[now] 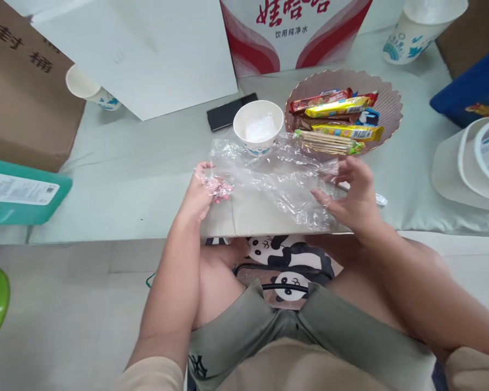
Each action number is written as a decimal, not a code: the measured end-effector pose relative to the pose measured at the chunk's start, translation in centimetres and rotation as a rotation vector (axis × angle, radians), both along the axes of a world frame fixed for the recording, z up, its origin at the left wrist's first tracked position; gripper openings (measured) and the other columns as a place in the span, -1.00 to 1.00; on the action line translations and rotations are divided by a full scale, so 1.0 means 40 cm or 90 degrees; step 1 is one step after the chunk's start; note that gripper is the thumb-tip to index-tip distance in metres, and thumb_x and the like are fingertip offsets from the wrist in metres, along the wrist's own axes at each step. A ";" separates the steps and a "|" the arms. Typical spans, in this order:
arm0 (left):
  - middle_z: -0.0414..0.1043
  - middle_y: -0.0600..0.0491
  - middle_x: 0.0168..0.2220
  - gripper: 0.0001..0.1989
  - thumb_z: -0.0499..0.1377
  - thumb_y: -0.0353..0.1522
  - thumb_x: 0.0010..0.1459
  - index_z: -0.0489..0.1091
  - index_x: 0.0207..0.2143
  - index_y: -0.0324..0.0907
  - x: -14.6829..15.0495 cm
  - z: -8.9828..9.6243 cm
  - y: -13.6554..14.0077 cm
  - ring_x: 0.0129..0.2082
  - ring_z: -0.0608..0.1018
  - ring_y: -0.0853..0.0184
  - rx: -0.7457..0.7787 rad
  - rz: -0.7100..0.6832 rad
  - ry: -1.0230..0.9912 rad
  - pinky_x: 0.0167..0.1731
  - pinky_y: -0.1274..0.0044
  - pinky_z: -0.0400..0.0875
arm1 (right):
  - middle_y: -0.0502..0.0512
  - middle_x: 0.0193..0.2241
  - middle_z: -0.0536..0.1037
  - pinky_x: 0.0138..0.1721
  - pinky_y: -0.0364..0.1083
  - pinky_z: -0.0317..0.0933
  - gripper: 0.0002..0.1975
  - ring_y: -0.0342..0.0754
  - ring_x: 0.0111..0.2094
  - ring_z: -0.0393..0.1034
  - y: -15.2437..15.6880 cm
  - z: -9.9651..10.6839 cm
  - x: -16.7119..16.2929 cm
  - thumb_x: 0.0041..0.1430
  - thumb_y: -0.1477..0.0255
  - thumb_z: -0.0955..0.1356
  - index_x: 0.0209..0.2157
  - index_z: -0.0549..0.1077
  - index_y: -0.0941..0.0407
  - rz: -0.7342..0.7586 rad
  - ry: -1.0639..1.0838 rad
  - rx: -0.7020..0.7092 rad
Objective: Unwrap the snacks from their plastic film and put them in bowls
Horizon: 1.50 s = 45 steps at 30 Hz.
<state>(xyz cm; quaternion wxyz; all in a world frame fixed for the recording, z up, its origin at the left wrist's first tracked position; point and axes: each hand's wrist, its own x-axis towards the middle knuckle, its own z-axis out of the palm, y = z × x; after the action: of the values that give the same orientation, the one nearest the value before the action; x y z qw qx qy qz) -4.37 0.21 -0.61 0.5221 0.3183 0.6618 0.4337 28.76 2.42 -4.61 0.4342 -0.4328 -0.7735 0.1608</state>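
A sheet of thin, crumpled clear plastic film [269, 184] stretches between my hands over the table's front edge. My left hand [206, 193] is curled round the film's left end, with folds bunched over the fingers. At the other end my right hand [352, 193] grips the film near its fingertips, thumb apart from the bent fingers. Behind the film stands a paper cup [257, 149] with a white, square-looking piece inside. Just right of the cup, a pink scalloped bowl [391, 108] holds several wrapped snacks [338, 107] and a bundle of thin sticks [324, 141].
A black phone [228, 113] lies behind the cup. A white box [146, 54] and a red-and-white carton [289, 41] stand at the back. White tubs [452, 168] are at right, a green case [24, 190] at left. Another white item [381, 200] lies by my right wrist.
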 end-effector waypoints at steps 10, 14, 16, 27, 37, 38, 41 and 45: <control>0.53 0.05 -0.53 -0.74 0.28 -0.33 0.00 0.37 -0.22 -0.12 -0.059 0.038 -0.068 -0.68 0.52 0.39 -0.072 -0.067 0.046 -0.75 0.66 0.21 | 0.14 -0.27 0.53 0.06 0.30 0.33 -0.85 0.21 -0.04 0.48 -0.035 0.055 -0.039 0.24 0.25 0.39 -0.40 0.55 -0.07 -0.002 -0.020 0.034; 0.60 -0.11 -0.42 -0.49 0.13 0.06 0.12 0.42 -0.08 -0.12 -0.095 0.045 -0.111 -0.61 0.61 0.24 -0.086 -0.132 -0.045 -0.73 0.58 0.29 | 0.05 -0.41 0.61 -0.05 0.21 0.39 -0.79 0.13 -0.20 0.56 -0.036 0.048 -0.033 0.26 0.27 0.35 -0.44 0.50 -0.01 0.046 0.064 -0.069; 0.61 -0.11 -0.42 -0.34 0.04 0.20 0.12 0.35 0.04 -0.07 -0.108 0.045 -0.130 -0.64 0.59 0.25 -0.060 -0.135 -0.050 -0.76 0.59 0.21 | 0.04 -0.41 0.63 -0.14 0.14 0.42 -0.79 0.10 -0.27 0.56 -0.035 0.044 -0.028 0.24 0.27 0.34 -0.46 0.50 0.00 0.027 0.070 -0.137; 0.54 -0.03 -0.28 -0.69 0.38 -0.07 -0.03 0.60 -0.44 -0.13 -0.094 0.041 -0.142 -0.25 0.54 0.29 0.093 -0.315 0.260 -0.21 0.45 0.46 | 0.05 -0.44 0.63 -0.21 0.07 0.42 -0.67 0.07 -0.31 0.56 -0.078 0.084 0.005 0.21 0.32 0.32 -0.62 0.46 0.02 0.103 -0.038 -0.230; 0.56 0.02 -0.45 -0.73 0.42 -0.13 -0.16 0.59 -0.54 -0.14 -0.102 0.070 -0.139 -0.37 0.52 0.31 -0.051 -0.341 0.231 -0.25 0.46 0.39 | 0.13 -0.41 0.63 -0.20 0.10 0.32 -0.64 0.08 -0.32 0.47 -0.105 0.095 0.059 0.22 0.20 0.31 -0.60 0.47 0.03 0.142 -0.301 -0.231; 0.53 0.04 -0.50 -0.73 0.41 -0.12 -0.15 0.59 -0.55 -0.14 -0.102 0.073 -0.140 -0.42 0.49 0.33 -0.078 -0.353 0.255 -0.31 0.48 0.35 | 0.12 -0.42 0.61 -0.22 0.09 0.32 -0.63 0.08 -0.33 0.45 -0.106 0.092 0.063 0.23 0.19 0.31 -0.61 0.43 0.03 0.134 -0.319 -0.238; 0.30 0.13 -0.65 -0.70 0.36 -0.11 -0.10 0.50 -0.62 -0.13 -0.094 0.076 -0.144 -0.58 0.28 0.41 -0.146 -0.381 0.342 -0.51 0.50 0.11 | 0.10 -0.47 0.57 -0.26 0.08 0.28 -0.67 0.10 -0.33 0.43 -0.108 0.087 0.069 0.18 0.20 0.34 -0.60 0.33 0.03 0.097 -0.385 -0.265; 0.07 0.17 -0.68 -0.63 0.30 -0.17 -0.05 0.28 -0.72 -0.13 -0.083 0.076 -0.145 -0.62 0.12 0.44 -0.198 -0.429 0.418 -0.54 0.49 -0.03 | 0.16 -0.40 0.54 -0.34 0.08 0.25 -0.73 0.16 -0.33 0.43 -0.119 0.099 0.063 0.10 0.17 0.40 -0.27 0.41 0.06 -0.075 -0.388 -0.220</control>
<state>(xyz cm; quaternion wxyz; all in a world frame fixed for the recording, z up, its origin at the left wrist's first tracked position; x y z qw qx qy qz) -7.71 -5.59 2.43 0.4389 0.5527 0.7084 0.0134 31.26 -2.33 -0.66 0.1118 -0.5718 -0.8026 0.1276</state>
